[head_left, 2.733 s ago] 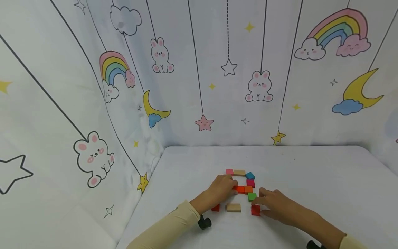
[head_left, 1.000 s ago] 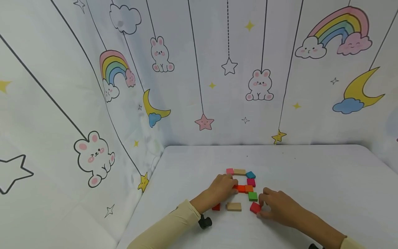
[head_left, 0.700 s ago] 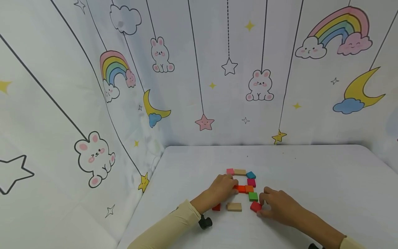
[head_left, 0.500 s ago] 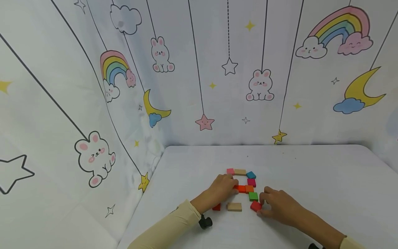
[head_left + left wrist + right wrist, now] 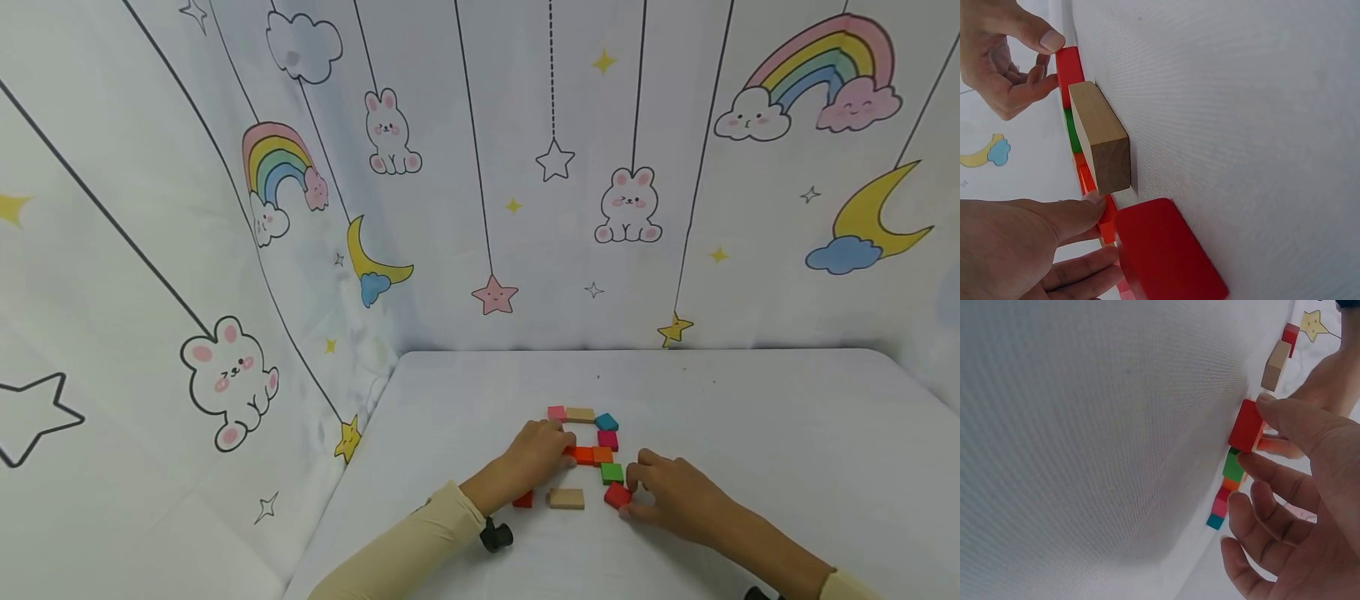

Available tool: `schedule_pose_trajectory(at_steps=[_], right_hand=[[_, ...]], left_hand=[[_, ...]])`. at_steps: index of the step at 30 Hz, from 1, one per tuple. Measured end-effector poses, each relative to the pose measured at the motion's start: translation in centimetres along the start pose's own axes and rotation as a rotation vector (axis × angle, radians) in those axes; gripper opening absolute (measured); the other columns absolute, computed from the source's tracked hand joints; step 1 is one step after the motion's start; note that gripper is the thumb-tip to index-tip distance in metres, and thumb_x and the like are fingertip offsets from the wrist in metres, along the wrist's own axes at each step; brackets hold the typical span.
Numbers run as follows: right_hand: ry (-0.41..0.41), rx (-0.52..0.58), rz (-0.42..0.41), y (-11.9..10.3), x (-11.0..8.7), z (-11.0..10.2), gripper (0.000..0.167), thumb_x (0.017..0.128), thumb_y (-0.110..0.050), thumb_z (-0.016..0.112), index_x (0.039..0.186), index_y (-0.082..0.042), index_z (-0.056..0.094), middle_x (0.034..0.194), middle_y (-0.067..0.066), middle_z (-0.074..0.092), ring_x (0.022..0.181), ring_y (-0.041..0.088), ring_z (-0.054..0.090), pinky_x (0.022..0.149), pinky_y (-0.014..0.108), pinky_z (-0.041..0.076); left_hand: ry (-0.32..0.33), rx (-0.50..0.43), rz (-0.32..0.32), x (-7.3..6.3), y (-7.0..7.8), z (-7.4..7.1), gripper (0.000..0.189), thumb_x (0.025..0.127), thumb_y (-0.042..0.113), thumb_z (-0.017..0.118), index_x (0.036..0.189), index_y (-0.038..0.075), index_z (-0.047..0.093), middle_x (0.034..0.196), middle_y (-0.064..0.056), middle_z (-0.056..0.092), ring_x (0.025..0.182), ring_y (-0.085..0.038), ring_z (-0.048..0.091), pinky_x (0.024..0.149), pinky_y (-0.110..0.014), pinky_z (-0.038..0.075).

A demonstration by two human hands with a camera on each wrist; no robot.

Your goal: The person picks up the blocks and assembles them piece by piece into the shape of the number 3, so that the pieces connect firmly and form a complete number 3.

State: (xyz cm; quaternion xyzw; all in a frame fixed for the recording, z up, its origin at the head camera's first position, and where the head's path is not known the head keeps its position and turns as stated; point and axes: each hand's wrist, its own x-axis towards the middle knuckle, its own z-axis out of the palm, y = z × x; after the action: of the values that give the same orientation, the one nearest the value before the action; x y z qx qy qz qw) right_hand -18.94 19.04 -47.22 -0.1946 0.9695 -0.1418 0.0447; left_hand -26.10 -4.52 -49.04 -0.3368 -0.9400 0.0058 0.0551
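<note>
My left hand (image 5: 531, 457) lies over the left end of the middle row of small blocks. Its thumb and fingers pinch an orange-red block (image 5: 1107, 220) in the left wrist view. My right hand (image 5: 675, 497) pinches a red block (image 5: 618, 496) between thumb and forefinger, its other fingers loosely bent. That block lies turned at an angle, its upper corner close to the green block (image 5: 612, 473). Above the green one come an orange block (image 5: 602, 455), a magenta block (image 5: 607, 440) and a tilted blue block (image 5: 607, 422).
A plain wooden block (image 5: 580, 415) and a pink block (image 5: 556, 413) form the top row. Lower down lie another wooden block (image 5: 566, 499) and a second red block (image 5: 523, 499), partly behind my left wrist. The white table (image 5: 750, 417) meets a printed curtain (image 5: 450, 208).
The lower right red block was straight beneath the green one; it has been turned askew, and my right hand has shifted slightly right. My left hand keeps its place.
</note>
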Motion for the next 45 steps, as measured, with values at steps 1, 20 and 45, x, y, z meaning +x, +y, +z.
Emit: schedule_pose_trajectory(at_steps=[1, 20, 45], right_hand=[[0.001, 0.001, -0.001, 0.0, 0.0, 0.0, 0.033, 0.074, -0.041, 0.096, 0.089, -0.025, 0.07, 0.09, -0.006, 0.059, 0.067, 0.007, 0.055, 0.071, 0.032, 0.063], [0.027, 0.038, -0.001, -0.1, 0.3, -0.1, 0.037, 0.073, -0.043, 0.096, 0.093, -0.027, 0.069, 0.093, -0.006, 0.059, 0.068, 0.006, 0.054, 0.067, 0.025, 0.06], [0.157, -0.086, -0.215, -4.8, 2.3, 2.3, 0.037, 0.077, -0.042, 0.094, 0.104, -0.021, 0.081, 0.098, -0.01, 0.062, 0.091, 0.005, 0.055, 0.079, 0.038, 0.053]], left_hand=[[0.001, -0.001, 0.0, 0.0, 0.0, 0.0, 0.026, 0.098, 0.042, 0.075, 0.117, 0.024, 0.078, 0.105, 0.005, 0.072, 0.096, -0.008, 0.061, 0.085, -0.022, 0.051], [-0.004, 0.014, 0.003, -0.2, 0.3, -0.4, 0.026, 0.098, 0.042, 0.075, 0.117, 0.024, 0.079, 0.105, 0.005, 0.072, 0.096, -0.008, 0.061, 0.086, -0.022, 0.052], [-0.005, -0.013, -0.005, -0.2, 0.1, -0.5, 0.023, 0.098, 0.039, 0.077, 0.115, 0.024, 0.079, 0.103, 0.007, 0.072, 0.091, -0.006, 0.058, 0.084, -0.02, 0.049]])
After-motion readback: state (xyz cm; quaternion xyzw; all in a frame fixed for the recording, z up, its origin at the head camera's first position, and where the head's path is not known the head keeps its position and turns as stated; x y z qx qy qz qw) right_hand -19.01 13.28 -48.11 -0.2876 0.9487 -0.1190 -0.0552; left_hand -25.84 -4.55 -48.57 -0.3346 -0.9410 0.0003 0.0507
